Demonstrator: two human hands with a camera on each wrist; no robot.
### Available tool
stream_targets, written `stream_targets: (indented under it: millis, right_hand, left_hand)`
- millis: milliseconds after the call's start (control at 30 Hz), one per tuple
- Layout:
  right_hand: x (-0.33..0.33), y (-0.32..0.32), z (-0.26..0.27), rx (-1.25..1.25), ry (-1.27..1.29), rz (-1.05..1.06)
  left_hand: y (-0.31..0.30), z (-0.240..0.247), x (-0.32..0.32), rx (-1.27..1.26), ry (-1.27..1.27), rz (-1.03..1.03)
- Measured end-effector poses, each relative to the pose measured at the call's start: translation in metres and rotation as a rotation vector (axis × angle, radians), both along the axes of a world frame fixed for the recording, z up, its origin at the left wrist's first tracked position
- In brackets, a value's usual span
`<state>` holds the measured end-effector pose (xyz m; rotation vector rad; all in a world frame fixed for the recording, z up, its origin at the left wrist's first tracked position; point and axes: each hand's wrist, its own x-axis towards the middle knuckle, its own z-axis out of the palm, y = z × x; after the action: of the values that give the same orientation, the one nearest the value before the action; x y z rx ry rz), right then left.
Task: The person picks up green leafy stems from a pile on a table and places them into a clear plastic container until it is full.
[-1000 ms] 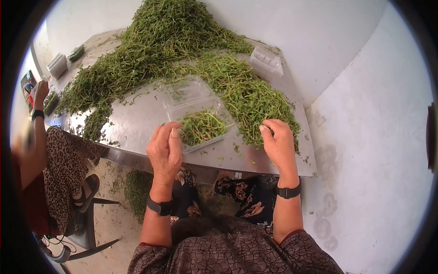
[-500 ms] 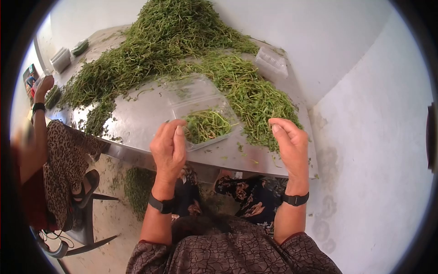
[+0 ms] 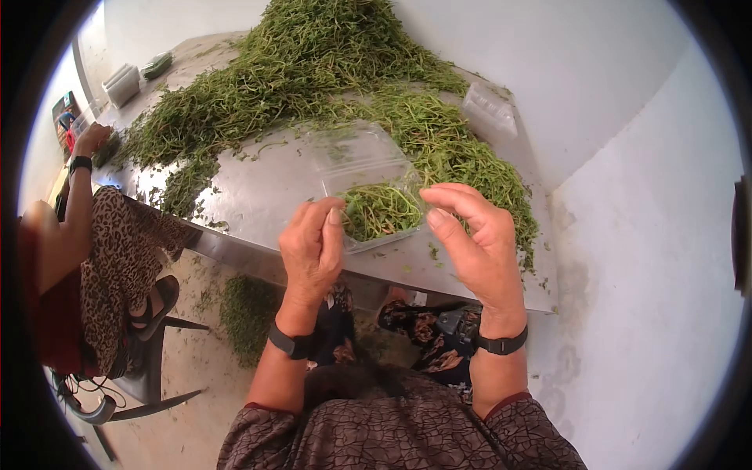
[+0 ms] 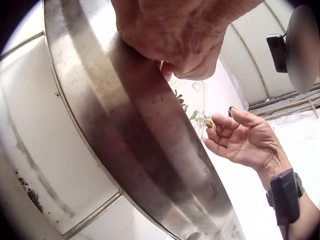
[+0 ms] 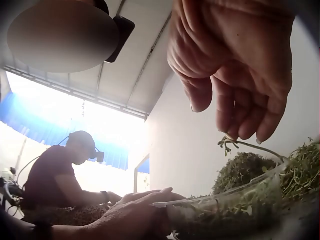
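Observation:
An open clear plastic clamshell container (image 3: pixel 384 243), partly filled with green leafy stems (image 3: pixel 382 211), lies on the metal table. At its near left corner my left hand (image 3: pixel 312 249) grips the rim with curled fingers; the right wrist view shows this hand (image 5: pixel 142 212) against the container's edge. My right hand (image 3: pixel 479 247) is over the container's right side, thumb held apart from the gently bent fingers. A single stem (image 5: pixel 260 147) touches its fingertips in the right wrist view and runs down to the rim.
A large heap of greens (image 3: pixel 329 63) covers the back of the table (image 3: pixel 254 196), with a smaller pile (image 3: pixel 470 164) at right. Stacked empty containers (image 3: pixel 489 111) stand by the wall. Another person's hand (image 3: pixel 94 139) works at far left.
My right hand has moved left from the right-hand pile to the container, and its thumb and forefinger have parted. My left hand stays at the container's corner. The head view has shifted slightly.

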<state>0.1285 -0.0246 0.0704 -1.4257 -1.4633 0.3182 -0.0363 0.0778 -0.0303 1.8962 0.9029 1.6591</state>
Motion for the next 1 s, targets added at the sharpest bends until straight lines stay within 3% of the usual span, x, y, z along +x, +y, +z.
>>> stream_targets:
  millis: [267,433,900,1000]
  right_hand:
    - [-0.008,0.017,0.008,0.062,-0.052,0.065]
    - [-0.011,0.026,-0.01,-0.071,-0.186,0.189]
    - [-0.009,0.023,-0.02,-0.036,-0.191,0.115]
    - [-0.017,0.028,-0.029,0.044,-0.391,0.14]
  left_hand:
    - [-0.002,0.0,-0.003,-0.045,0.05,-0.024]
    - [0.0,0.001,-0.001,-0.014,0.034,0.002]
    - [-0.002,0.002,-0.001,-0.008,0.061,0.008]
    - [-0.001,0.001,-0.001,-0.011,0.052,-0.001]
